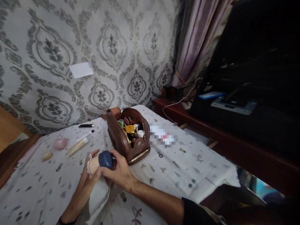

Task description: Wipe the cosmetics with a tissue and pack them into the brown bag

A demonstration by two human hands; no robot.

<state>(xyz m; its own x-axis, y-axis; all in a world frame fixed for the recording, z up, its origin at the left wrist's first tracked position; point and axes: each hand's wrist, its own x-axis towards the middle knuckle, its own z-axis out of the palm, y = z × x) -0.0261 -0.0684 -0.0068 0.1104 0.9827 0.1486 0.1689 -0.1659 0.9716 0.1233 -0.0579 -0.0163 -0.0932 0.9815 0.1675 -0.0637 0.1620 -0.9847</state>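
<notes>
My left hand [87,175] is wrapped round the peach body of a small cosmetic bottle with a dark blue cap [106,159]. A white cloth [99,195] hangs below that hand, and its edge shows around the bottle's end. The thumb and fingers of my right hand [120,172] close on the blue cap from the right. Just beyond both hands stands a brown leather bag [117,137], unzipped. Inside it are several small bottles and jars, among them a yellow-lidded one [129,128] and a white cap [140,133].
On the patterned bedsheet [173,175] lie a pink jar [60,143], a yellowish round item [47,156], a cream tube [77,147] and a black pen [86,125]. A blurred white item [164,135] is right of the bag. A dark red desk [199,122] borders the right.
</notes>
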